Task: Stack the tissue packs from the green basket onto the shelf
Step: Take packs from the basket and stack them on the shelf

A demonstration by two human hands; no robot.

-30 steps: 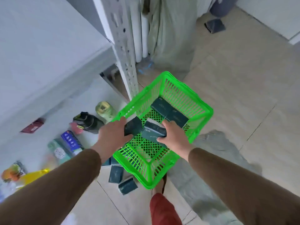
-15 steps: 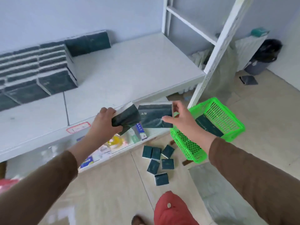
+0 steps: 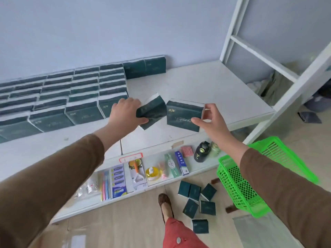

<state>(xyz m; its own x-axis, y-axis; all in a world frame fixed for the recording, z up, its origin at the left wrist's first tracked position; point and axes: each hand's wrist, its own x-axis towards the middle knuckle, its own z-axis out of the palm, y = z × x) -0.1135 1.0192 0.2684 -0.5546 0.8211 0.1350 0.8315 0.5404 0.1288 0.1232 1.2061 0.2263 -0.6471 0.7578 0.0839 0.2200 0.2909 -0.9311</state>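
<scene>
My left hand [image 3: 123, 112] grips a dark green tissue pack [image 3: 152, 111], tilted, above the white shelf [image 3: 206, 90]. My right hand [image 3: 213, 120] pinches a second dark green tissue pack [image 3: 182, 113] by its right end, just right of the first. Both packs hover over the shelf's middle, close to the rows of stacked tissue packs [image 3: 62, 97] that fill its left part and back. The green basket [image 3: 250, 183] stands on the floor at the lower right, partly behind my right sleeve; its inside is hidden.
Several loose tissue packs [image 3: 197, 199] lie on the floor beside the basket. A lower shelf [image 3: 200, 167] holds small goods: toothpaste boxes, a yellow item, a black bottle. A white shelf post [image 3: 295, 92] rises at the right. My foot [image 3: 165, 203] is near the loose packs.
Both hands lifted a tissue pack each out of the green basket and carried them up and left over the shelf, toward the stacked rows. The view swung from floor to shelf.
</scene>
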